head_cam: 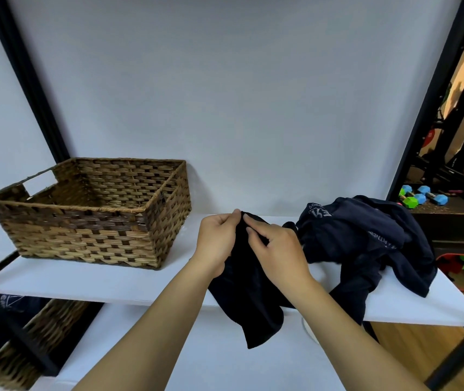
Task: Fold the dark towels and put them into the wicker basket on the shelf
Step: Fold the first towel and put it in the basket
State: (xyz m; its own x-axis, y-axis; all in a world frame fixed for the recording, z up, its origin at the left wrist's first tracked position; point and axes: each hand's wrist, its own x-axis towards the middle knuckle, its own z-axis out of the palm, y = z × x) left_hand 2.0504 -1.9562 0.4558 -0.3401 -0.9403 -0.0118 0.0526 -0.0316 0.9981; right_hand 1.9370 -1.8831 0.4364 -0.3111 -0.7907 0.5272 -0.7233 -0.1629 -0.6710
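From the head camera, the towel point(249, 280) being handled is very dark, almost black, limp and creased. It hangs from its top edge, drapes over the front edge of the white shelf point(112, 280) and ends in a loose point below that edge. It sits to the right of the wicker basket point(92, 210), near it but not touching.

Both hands are together at the towel's top edge. The left hand point(216, 241) pinches the cloth between thumb and curled fingers, and the right hand point(277, 249) pinches it just beside, its fingertips almost meeting the left thumb. The towel falls between and under the two wrists.

Further right of the basket, beyond the hands, a crumpled pile of dark towels point(366, 244) with pale printed lettering lies on the shelf, one end trailing over the front edge.

The basket stands upright on the shelf, brown woven, with a cut-out handle in its left wall. A second basket point(13, 348) sits below it on a lower level.
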